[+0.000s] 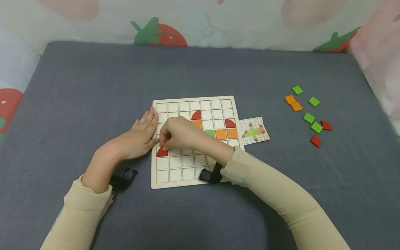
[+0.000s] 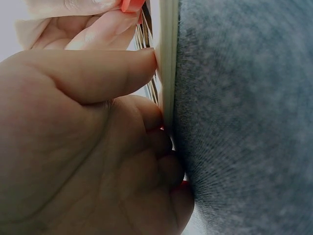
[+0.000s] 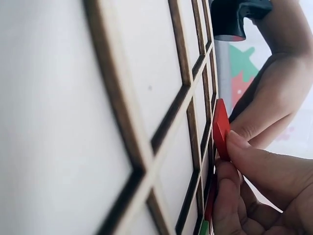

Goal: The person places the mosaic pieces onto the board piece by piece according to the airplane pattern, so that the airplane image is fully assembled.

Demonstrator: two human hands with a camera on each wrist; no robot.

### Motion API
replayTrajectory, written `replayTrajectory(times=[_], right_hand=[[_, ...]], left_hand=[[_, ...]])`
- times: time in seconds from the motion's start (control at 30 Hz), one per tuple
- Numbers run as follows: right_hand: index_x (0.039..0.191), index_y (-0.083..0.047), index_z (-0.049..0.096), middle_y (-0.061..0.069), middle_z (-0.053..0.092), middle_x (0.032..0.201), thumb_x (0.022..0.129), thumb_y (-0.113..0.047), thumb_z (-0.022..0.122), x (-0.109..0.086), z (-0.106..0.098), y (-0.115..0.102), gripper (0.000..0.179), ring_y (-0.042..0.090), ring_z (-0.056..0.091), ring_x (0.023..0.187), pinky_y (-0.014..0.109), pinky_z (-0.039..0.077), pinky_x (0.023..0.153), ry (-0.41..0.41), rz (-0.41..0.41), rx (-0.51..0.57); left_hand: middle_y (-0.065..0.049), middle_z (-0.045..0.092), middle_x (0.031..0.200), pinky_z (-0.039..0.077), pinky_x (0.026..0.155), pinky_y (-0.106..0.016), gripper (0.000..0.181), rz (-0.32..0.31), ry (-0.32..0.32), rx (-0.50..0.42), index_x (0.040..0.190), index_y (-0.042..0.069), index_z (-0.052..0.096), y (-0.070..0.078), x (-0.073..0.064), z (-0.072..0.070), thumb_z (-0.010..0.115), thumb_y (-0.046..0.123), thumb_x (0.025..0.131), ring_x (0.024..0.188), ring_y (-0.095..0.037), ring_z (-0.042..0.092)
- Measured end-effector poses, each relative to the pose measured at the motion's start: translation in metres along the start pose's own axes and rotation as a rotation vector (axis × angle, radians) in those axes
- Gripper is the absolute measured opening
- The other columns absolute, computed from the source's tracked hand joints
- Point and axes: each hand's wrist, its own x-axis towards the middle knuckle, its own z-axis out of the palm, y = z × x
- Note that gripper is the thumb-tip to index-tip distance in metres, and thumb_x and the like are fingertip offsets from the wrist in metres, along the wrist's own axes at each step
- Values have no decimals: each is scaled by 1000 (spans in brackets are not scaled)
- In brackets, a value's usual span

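- The right hand (image 1: 179, 133) pinched the red piece (image 1: 162, 152) by thumb and fingertips, over the leftmost column of the board (image 1: 153, 173).
- The piece had no clear long axis; its rounded side faced left and outward, its straight sides roughly along the grid lines.
- The left hand (image 1: 137, 139) grasped nothing, fingers extended along the board's left edge, thumb tip just beside the piece.
- Whether piece and board touched was unclear.

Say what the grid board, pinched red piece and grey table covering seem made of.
Grid board: probably matte wood, pale with dark brown inner edges. Red piece: smooth, evenly coloured; painted wood or plastic, unclear. Grey table covering: likely matte fabric, fibrous up close.
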Motion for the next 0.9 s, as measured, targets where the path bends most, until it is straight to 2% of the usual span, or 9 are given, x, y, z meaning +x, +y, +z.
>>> replayTrajectory(times=[0.27,0.53,0.67,0.9], right_hand=[[75,-11,73,-6,65,67,77,-5,76,1,-1,2,7,7,55,66,18,41,64,4,-4,15],[77,-10,72,-5,66,68,76,-5,77,0,-5,9,7,6,57,65,19,42,64,-1,25,139],[80,-7,72,-1,68,71,77,-4,75,-3,-7,16,6,7,60,66,20,45,65,-12,10,251],[91,2,70,8,71,81,78,2,72,-16,-15,28,13,15,66,74,27,51,71,-81,-20,541]], left_hand=[[-24,-17,152,2,110,-57,69,1,8,8,146,-10,-5,0,1,1,39,20,102,140,-37,-15],[-23,-18,152,1,110,-56,69,0,6,10,146,-10,-5,-1,1,1,40,19,101,140,-35,-16],[-24,-18,152,1,110,-57,69,2,8,10,146,-10,-6,-2,2,2,39,19,101,140,-36,-15],[-22,-19,152,2,110,-56,70,-4,7,17,146,-9,-6,-2,2,2,39,20,101,140,-35,-15]])
